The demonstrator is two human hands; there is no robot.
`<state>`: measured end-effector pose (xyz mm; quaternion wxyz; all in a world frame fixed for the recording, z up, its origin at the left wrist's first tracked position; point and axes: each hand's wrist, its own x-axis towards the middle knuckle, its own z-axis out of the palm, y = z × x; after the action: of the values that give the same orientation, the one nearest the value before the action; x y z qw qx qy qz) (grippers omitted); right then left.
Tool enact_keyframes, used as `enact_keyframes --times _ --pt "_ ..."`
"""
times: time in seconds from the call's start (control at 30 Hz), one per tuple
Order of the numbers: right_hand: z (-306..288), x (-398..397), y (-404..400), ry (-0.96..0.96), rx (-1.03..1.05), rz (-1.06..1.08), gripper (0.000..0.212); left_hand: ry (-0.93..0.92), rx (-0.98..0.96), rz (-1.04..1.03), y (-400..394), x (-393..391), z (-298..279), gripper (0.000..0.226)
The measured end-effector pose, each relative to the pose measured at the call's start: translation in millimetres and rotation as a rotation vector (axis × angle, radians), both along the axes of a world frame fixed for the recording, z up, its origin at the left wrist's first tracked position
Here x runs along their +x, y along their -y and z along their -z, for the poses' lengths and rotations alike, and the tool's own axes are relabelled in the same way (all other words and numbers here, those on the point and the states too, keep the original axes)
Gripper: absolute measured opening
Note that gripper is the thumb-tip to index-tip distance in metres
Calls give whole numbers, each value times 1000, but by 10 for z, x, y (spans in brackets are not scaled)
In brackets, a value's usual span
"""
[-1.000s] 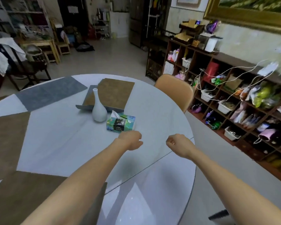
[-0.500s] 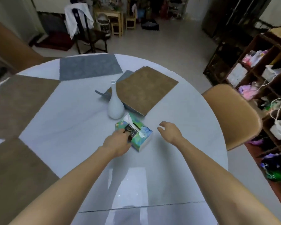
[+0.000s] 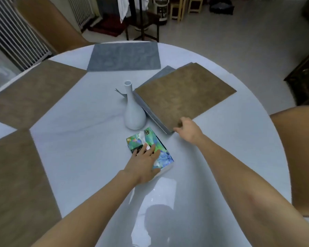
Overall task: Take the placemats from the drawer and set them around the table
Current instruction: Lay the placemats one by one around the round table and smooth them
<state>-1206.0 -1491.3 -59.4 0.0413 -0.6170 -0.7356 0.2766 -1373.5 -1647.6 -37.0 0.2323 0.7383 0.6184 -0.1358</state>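
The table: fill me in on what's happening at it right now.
A person is laying placemats around the round white table. Three are set along its far and left edge: one grey, two brown. The right hand grips the near corner of the brown mat topping the leftover stack beside the white vase. The left hand lies flat on the tissue box.

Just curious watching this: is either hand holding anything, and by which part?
The right hand pinches the near corner of the stack of placemats. The left hand only rests flat on the tissue box.
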Motion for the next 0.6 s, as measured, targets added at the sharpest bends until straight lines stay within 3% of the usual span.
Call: enact_keyframes --times 0.2,0.37,0.6 --pt "192 -159 -214 194 39 -163 58 6 -13 -9 -40 27 28 69" --pt "249 -216 -204 428 177 -324 47 16 27 -24 18 20 62 68" --pt "191 -236 -121 406 240 -364 25 12 10 -25 19 30 35 69"
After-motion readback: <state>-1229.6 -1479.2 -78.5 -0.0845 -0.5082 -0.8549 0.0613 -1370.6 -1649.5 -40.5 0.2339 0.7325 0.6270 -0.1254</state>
